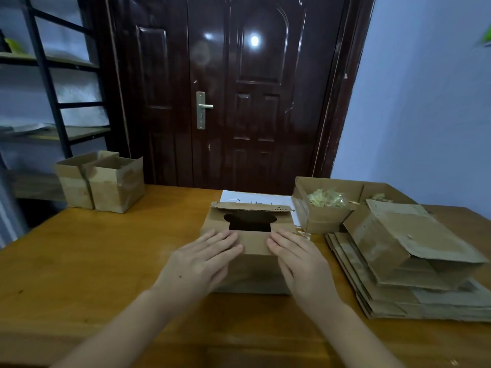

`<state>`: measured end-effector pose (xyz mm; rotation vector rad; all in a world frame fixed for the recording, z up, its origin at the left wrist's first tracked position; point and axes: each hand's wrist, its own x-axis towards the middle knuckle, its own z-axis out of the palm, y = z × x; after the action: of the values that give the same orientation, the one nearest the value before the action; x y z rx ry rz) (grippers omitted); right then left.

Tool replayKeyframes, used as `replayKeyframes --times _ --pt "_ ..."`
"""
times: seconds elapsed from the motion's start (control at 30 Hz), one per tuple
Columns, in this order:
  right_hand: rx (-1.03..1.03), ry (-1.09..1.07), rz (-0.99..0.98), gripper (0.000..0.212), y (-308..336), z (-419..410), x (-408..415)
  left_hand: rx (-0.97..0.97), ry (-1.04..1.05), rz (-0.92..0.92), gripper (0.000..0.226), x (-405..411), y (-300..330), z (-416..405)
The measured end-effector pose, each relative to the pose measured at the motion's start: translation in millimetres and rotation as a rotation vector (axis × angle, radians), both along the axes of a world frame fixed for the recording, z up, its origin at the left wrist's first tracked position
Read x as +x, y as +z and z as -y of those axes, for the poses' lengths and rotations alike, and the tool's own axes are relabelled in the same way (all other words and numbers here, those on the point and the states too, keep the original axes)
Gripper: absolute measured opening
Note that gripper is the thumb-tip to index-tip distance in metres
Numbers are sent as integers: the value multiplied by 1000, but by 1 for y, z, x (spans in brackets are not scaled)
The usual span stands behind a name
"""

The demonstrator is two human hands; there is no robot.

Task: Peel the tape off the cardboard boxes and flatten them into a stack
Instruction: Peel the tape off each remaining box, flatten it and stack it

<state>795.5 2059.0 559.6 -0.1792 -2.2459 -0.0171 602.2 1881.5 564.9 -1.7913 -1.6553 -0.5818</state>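
A cardboard box (253, 272) stands in the middle of the wooden table (93, 256), its top partly open with a dark gap behind the near flap. My left hand (202, 258) lies flat on the near flap's left side, fingers straight. My right hand (300, 261) lies flat on the flap's right side, fingers straight too. At the right lies a stack of flattened boxes (414, 296) with a half-collapsed box (398, 240) on top. Two taped boxes (103, 181) stand at the table's far left.
An open box (318, 219) holding crumpled peeled tape (326, 199) sits behind the stack. A white sheet of paper (255, 199) lies behind the middle box. A dark door (239, 88) and a black shelf rack (50, 88) stand beyond the table.
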Motion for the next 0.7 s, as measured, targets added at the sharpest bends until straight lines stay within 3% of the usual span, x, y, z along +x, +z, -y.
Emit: replayKeyframes --times 0.13,0.23,0.4,0.7 --pt "0 -14 -20 41 0 -2 -4 -16 33 108 38 -1 11 -1" --pt "-13 -20 -33 39 3 -2 -7 -170 161 196 39 -10 32 -9" --pt "-57 5 -63 41 0 1 -6 -473 319 263 68 -33 53 -26" --pt "-116 51 -34 40 4 -1 1 -581 294 302 119 -74 56 -50"
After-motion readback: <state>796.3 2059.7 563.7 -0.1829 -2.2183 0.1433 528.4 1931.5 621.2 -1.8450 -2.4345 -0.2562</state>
